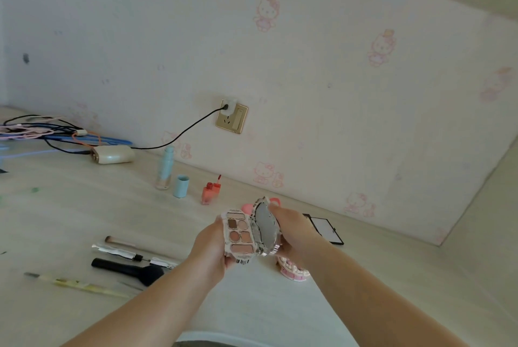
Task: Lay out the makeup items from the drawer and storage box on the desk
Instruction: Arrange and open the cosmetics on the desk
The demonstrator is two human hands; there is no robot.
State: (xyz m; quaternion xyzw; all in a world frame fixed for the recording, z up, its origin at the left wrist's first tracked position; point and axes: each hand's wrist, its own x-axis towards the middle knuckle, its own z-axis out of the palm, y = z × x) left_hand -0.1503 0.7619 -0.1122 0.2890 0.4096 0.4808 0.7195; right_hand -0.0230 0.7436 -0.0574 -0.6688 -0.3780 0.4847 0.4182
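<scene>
Head cam view only. Both hands up over the middle of the desk (70, 206), wrapped around an opened eyeshadow palette (240, 234): left hand (213, 248) gripped the pan half, right hand (291, 237) gripped the mirrored lid (265, 226), swung up and tilted. Held clear of the desk surface, not resting on anything.

Loads of stuff around. Along the back edge by the wall: a tall pale-blue tube (165, 168) standing upright, its blue cap (181, 186) just beside it, then a coral lip gloss bottle (208, 192) with the wand poking out. Off toward the left side, lying flat in a loose row: a thin brush (120, 241), a silver-wrapped mascara thing (126, 252), a black powder brush (129, 268), a yellowish pencil (81, 285). Far left back corner: tangle of cables (42, 131) and a cream charger-like gadget (115, 154), black cord running up to a gold wall socket (232, 117).

Hidden bits: something pink (248, 208) peeking behind the lid, couldn't tell what. Pink-and-white frilly item (294, 272) mostly covered by the right wrist. Black-framed compact (326, 229) partly blocked by the right hand too. Left-edge items blurry.

Desk pale wood-look, wall covered in faded pink cartoon-cat wallpaper (267, 12).
</scene>
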